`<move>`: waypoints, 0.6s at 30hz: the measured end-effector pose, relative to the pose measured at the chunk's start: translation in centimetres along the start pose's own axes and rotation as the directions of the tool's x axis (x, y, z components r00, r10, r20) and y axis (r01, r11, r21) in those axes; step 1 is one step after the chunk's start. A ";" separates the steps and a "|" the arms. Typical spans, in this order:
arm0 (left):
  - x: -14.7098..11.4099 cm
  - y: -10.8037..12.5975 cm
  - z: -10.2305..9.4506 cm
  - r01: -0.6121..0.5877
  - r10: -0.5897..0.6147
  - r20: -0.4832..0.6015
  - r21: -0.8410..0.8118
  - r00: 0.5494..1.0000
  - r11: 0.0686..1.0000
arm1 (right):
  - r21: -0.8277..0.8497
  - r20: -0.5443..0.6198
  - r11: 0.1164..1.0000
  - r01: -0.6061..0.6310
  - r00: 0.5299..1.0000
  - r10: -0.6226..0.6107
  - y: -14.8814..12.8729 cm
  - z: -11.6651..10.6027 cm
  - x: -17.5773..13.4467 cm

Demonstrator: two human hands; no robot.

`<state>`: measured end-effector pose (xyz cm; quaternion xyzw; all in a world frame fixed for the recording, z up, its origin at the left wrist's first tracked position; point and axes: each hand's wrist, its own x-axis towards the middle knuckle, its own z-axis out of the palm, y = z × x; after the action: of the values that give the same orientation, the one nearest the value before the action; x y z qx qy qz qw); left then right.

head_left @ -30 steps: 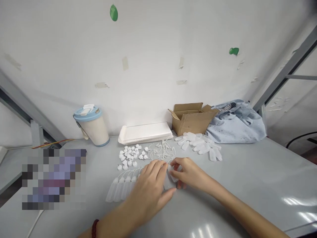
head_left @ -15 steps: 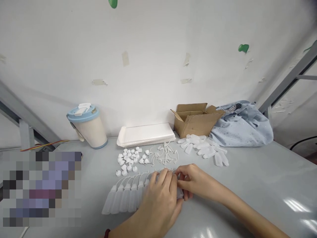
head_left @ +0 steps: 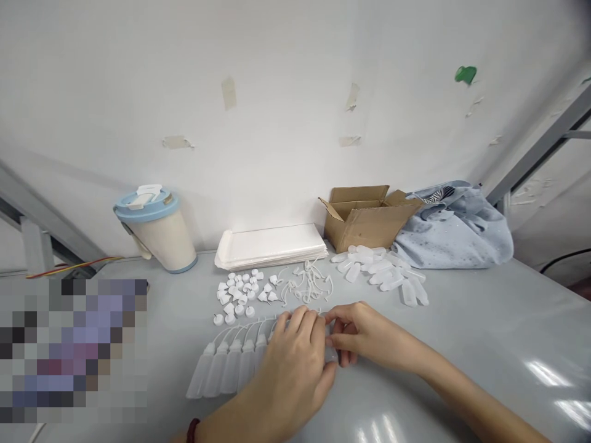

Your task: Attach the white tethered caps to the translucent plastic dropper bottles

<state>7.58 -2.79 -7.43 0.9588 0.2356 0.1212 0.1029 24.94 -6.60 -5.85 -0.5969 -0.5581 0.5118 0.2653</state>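
Observation:
Small translucent squeeze bottles lie side by side in a row, with white caps and thin curved tubes at their far ends. My left hand reaches over the right part of this row, its fingers bent down and close together. A clear bottle shows between its thumb and fingers, at the row's right end. My right hand is closed in a pinch at that bottle's upper end; its fingertips hide what they hold. Loose white caps and thin pale tubes lie just beyond the hands.
More translucent bottles are heaped before an open cardboard box. A blue cloth bundle sits to its right. Flat white packets lie stacked by the wall, near a blue-lidded cup. A blurred-out patch covers the left.
The view has shifted slightly. Both hands keep nearly the same place and grip at the right end of the bottle row; the loose parts look unchanged.

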 end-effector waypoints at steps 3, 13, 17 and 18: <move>0.3 -0.2 -0.7 0.025 -0.026 -0.005 -0.065 1.000 0.998 | 0.027 -0.001 0.999 -0.025 1.000 0.025 0.0 -0.1 0.0; 1.6 -6.1 -5.6 0.133 -0.142 -0.137 -0.068 0.980 0.989 | 0.028 -0.032 0.998 -0.051 0.998 0.052 0.6 -1.2 0.3; 1.9 -7.0 -4.9 0.049 -0.052 -0.124 -0.028 0.991 0.998 | 0.017 -0.079 0.999 -0.051 0.995 0.052 0.1 -2.1 0.3; 2.0 -7.1 -4.6 0.028 -0.030 -0.112 -0.022 0.993 0.999 | 0.006 -0.117 0.999 -0.048 0.992 0.048 -0.1 -2.4 0.4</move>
<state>5.00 4.97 -4.49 0.9458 0.2535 0.1759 0.1012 26.99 -5.62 -5.10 -0.6388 -0.5262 0.4830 0.2861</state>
